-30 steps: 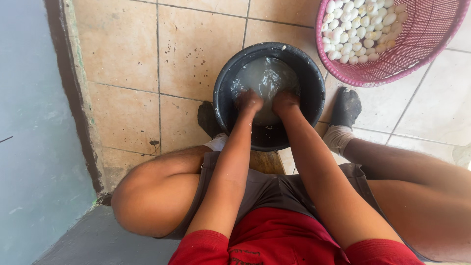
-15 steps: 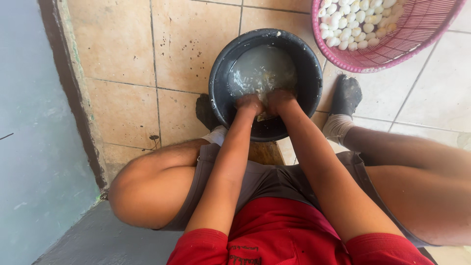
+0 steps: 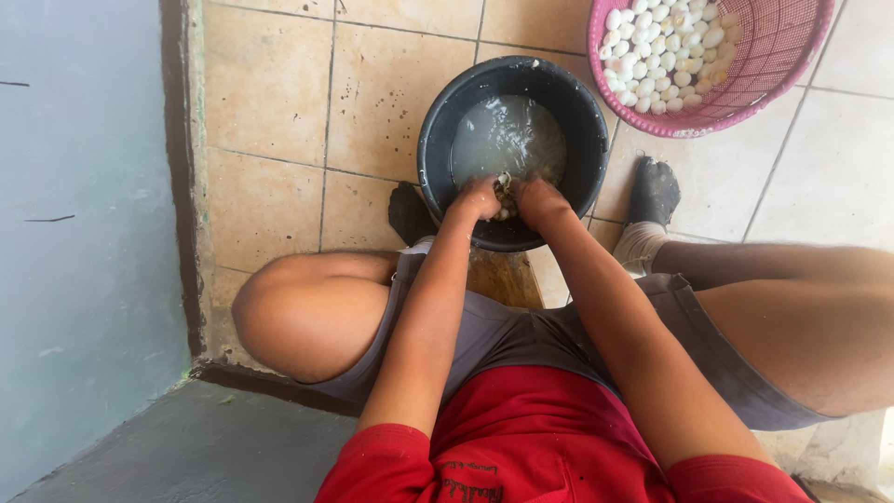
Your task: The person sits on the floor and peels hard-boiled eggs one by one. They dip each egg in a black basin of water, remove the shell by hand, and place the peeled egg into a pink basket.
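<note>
A black bucket (image 3: 438,140) with cloudy water stands on the tiled floor between my feet. Both hands reach into it at its near rim. My left hand (image 3: 477,197) and my right hand (image 3: 538,197) are close together, fingers curled around a small pale object (image 3: 504,189) at the water's surface. The object is mostly covered by my fingers, so I cannot make out what it is. I am sitting low with my knees spread to either side of the bucket.
A pink plastic basket (image 3: 773,65) holding several small white egg-shaped objects (image 3: 661,47) sits at the upper right. A blue-grey wall (image 3: 84,233) runs along the left. My dark socked feet (image 3: 655,191) flank the bucket on the beige tiles (image 3: 279,93).
My hands have drawn back from the bucket's middle to its near rim and come closer together. The view has shifted slightly.
</note>
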